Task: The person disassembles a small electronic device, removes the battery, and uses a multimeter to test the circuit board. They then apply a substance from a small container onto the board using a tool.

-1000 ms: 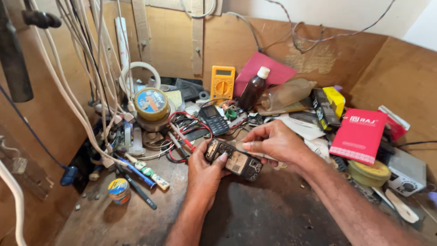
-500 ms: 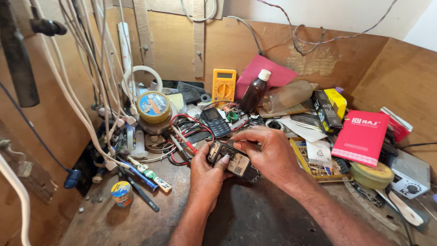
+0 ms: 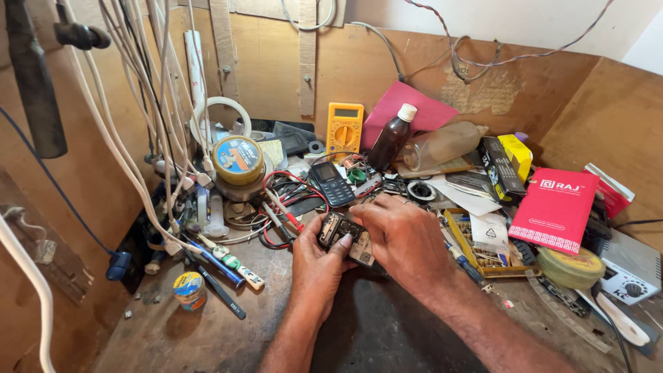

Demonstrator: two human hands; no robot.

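Both hands meet over a small opened mobile phone with its dark circuit board and metal parts exposed (image 3: pixel 343 235), which sits near the middle of the worn wooden bench (image 3: pixel 207 331), just forward of the clutter along the back wall. The left hand (image 3: pixel 316 266) grasps the phone from below and the side, thumb laid along its near edge. The right hand (image 3: pixel 404 238) curls over the phone's right end, fingers bent down onto it; it appears to press or pinch there, though no tool shows in it.

By my reading, the step in hand is close work on the phone's bared inside: seating, freeing or probing a part. The next move would call for a steady left-hand grip and fine fingertip pressure from the right, with care not to bend the board.

Just behind the hands lies 1 black keypad phone with a small dark screen (image 3: pixel 331 183), well apart from the yellow digital multimeter (image 3: pixel 344 128) leaning at the back wall. A brown bottle with a white cap (image 3: pixel 390 141) stands beside it, and a round tin with a blue and yellow lid (image 3: pixel 237 159) sits toward the left rear.

The right fingers hide the phone's right half, so what they touch cannot be told. The phone's small parts are too fine to identify, and the bench's right edge is cut off.
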